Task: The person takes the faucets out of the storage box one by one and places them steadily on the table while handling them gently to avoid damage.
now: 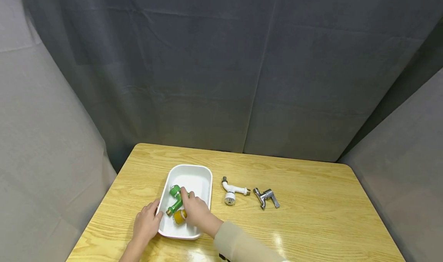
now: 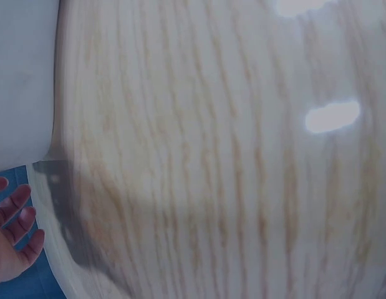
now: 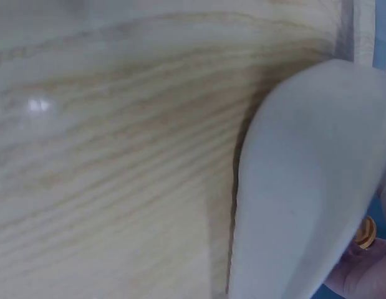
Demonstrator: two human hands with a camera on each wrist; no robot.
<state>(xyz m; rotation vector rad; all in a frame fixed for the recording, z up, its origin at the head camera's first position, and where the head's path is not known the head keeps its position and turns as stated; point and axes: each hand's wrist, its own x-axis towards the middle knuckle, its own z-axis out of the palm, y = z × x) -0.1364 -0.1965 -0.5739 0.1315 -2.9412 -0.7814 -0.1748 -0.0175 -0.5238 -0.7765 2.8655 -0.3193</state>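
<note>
Nearest was a beige cloth sleeve [image 1: 247, 242], reaching in over a shiny yellow wooden table [image 1: 318, 219]. Its right hand [image 1: 198, 212] gripped a yellow tap with a round knob [image 1: 179, 217], inside a white plastic tray with rounded corners [image 1: 194, 176]. The fingers hid much of that tap, so I could not tell if it touched the tray's floor. At the tray's left rim was the left hand [image 1: 146, 224], touching it, fingers loosely bent. A strip of wood showed between the tray and the table's left edge. Just past the yellow tap, inside the tray, lay a green tap with a gold-coloured end [image 1: 177, 205]. Beyond that was more tray floor. To the right lay a white tap with a round knob [image 1: 236, 189], near the tray, then a shiny silver metal tap [image 1: 265, 195]. From there, wood ran a long way to the right edge. Behind the far edge hung a dark grey cloth [image 1: 207, 81].
</note>
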